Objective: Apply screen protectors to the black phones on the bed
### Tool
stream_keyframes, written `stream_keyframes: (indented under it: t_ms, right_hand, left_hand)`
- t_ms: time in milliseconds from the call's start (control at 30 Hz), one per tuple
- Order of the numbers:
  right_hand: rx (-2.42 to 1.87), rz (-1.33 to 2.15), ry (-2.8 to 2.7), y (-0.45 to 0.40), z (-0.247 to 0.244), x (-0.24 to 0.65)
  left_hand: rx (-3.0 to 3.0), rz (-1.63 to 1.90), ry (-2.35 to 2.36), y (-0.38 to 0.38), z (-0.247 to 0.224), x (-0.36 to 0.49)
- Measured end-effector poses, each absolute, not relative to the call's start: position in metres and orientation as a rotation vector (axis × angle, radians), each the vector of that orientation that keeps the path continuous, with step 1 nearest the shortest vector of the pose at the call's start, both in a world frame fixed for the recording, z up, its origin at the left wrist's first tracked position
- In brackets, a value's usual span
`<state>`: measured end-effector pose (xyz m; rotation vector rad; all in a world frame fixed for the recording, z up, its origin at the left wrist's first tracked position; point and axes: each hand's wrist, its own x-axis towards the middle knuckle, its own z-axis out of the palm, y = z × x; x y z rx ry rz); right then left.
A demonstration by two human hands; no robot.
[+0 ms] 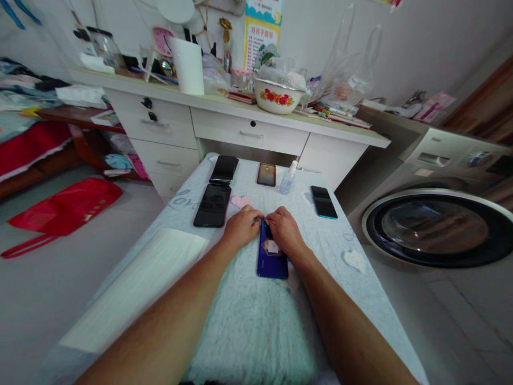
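Observation:
A blue smartphone (272, 266) lies back up on the cloth-covered table, with a small pale sticker on its back. At its top left corner is my left hand (242, 228), fingers pinched together; whatever small thing they may hold is too small to make out. My right hand (287, 231) covers the phone's upper right part, its fingers curled against the top edge. Left of my hands lies a black-screened phone (212, 206), and behind it are more dark phones (224, 169), apparently stacked.
Farther back are a brown-gold phone (266, 174) and a clear spray bottle (287, 179). Another dark phone (324, 202) lies at right. A pale sheet (136, 289) covers the table's left side. A white desk (252, 125) stands behind, a washing machine (436, 160) at right.

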<state>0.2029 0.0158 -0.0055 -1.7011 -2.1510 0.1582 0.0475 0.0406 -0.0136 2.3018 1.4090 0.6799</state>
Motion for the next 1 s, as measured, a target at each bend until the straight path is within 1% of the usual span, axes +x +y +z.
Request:
stream_keyframes:
  t_ms: [633, 867, 1000]
  right_hand:
    - [-1.961, 0.074, -2.011, 0.013, 0.002, 0.226]
    - [-1.959, 0.092, -1.999, 0.01, 0.004, 0.225]
    - [-1.859, 0.16, -2.054, 0.007, 0.005, 0.221]
  left_hand:
    - [2.302, 0.675, 1.411, 0.04, -0.013, 0.047]
    - [2.301, 0.68, 1.412, 0.04, -0.014, 0.047]
    - [2.305, 0.679, 1.418, 0.04, -0.013, 0.047]
